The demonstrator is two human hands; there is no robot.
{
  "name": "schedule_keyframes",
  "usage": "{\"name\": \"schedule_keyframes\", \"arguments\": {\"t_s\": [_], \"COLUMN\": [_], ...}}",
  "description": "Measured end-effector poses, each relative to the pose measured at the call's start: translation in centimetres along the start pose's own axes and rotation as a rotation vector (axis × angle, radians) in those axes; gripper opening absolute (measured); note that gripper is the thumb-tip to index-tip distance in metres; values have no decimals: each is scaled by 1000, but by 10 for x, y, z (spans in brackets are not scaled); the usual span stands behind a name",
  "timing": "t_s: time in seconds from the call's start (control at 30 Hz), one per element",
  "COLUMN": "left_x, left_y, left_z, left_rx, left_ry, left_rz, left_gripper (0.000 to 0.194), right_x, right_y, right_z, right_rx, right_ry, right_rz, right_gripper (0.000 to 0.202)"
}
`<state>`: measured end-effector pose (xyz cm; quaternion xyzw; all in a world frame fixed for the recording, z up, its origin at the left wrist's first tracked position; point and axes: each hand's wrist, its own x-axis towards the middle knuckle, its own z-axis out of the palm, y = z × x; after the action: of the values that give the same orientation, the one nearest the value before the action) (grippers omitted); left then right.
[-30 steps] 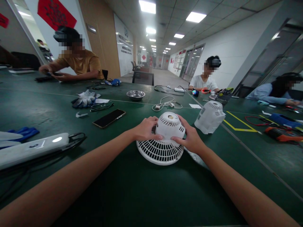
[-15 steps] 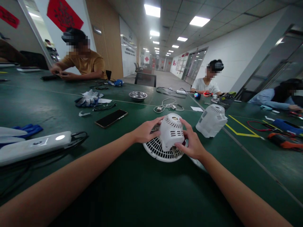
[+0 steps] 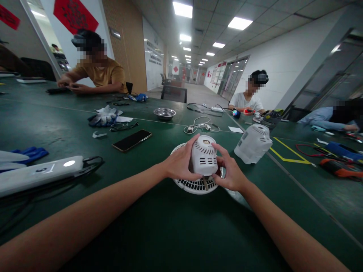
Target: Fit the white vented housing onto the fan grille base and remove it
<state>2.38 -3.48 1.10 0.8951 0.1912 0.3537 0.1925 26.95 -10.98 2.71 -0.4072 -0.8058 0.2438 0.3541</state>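
On table (image 3: 176, 234): phone (image 3: 132, 140) left, standing housing (image 3: 252, 145) right of fan grille (image 3: 189, 186); cable (image 3: 211, 130) behind grille; bowl (image 3: 165, 115) left of cable.

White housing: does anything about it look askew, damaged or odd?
One thing: a brownish part shows below the housing, over the grille, so the bottom looks unclosed. I can't tell what it is. No damage shows, but the left hand and right hand hide some of it.
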Motion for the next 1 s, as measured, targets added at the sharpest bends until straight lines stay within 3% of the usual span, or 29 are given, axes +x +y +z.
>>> {"name": "schedule_keyframes", "arguments": {"t_s": [0.37,1.0], "left_x": [2,1], "left_y": [-2,-6], "left_z": [0,-1], "left_rx": [-6,-42], "left_ry": [21,1], "left_rz": [44,17], "left_gripper": [134,134], "right_x": [3,5], "right_y": [-5,-13], "right_z": [0,-10], "right_rx": [-131,38], "right_ry": [-1,-74], "right_rz": [23,132], "right_gripper": [101,94]}}
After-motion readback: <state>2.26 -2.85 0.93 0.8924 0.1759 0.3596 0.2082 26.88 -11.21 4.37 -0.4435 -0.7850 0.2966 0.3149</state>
